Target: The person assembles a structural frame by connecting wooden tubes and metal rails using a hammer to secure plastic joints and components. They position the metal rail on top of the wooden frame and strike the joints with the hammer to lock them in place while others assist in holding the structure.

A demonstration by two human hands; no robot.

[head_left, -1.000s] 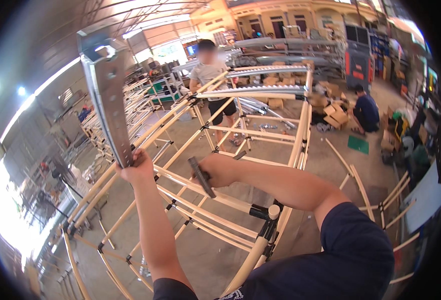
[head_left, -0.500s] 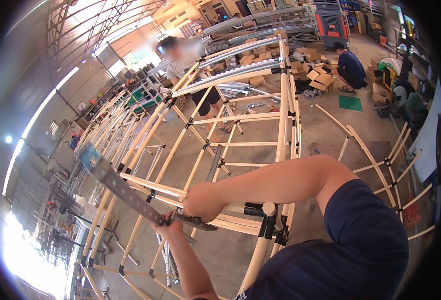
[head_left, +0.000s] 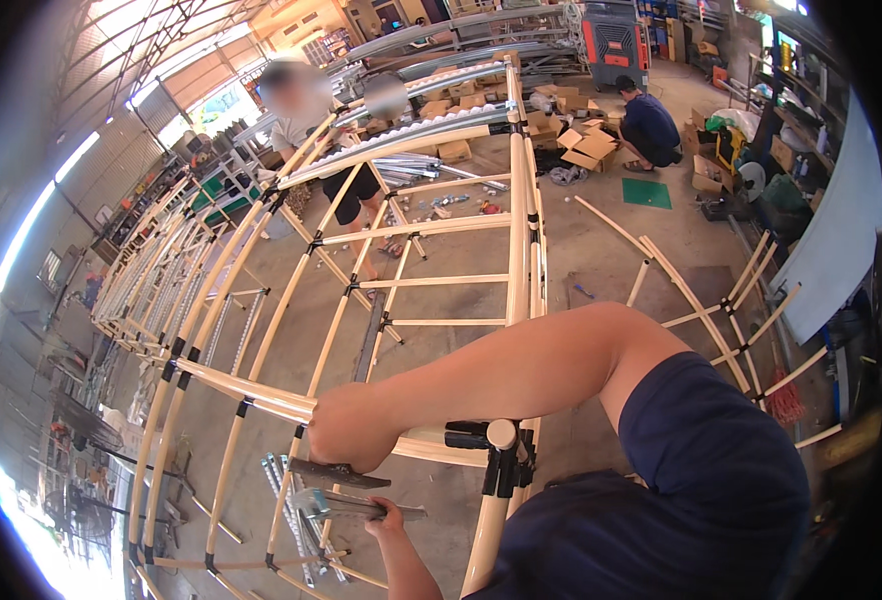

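My right hand (head_left: 349, 430) is closed in a fist beside the pale pipe rail (head_left: 246, 388) of a frame. A dark flat bar (head_left: 339, 473) shows along the underside of that fist. Below it, my left hand (head_left: 387, 517) is closed around a grey metal strip (head_left: 361, 507) with a teal end, and the strip lies roughly level. Near my right forearm, a black pipe joint (head_left: 504, 462) clamps the top of an upright pale pipe (head_left: 488, 535). The fingers of my right hand are mostly turned away.
The pipe frame (head_left: 413, 227) stretches ahead, with a person (head_left: 301, 125) standing at its far left. Another person (head_left: 649, 128) crouches by open cardboard boxes (head_left: 588, 145). A green mat (head_left: 646, 193) lies on the floor. More joined pipes (head_left: 696, 300) stand at the right.
My left hand has moved down and right, away from my right hand, and the metal strip has swung down from its raised tilt. The view has shifted, with the frame now further left.
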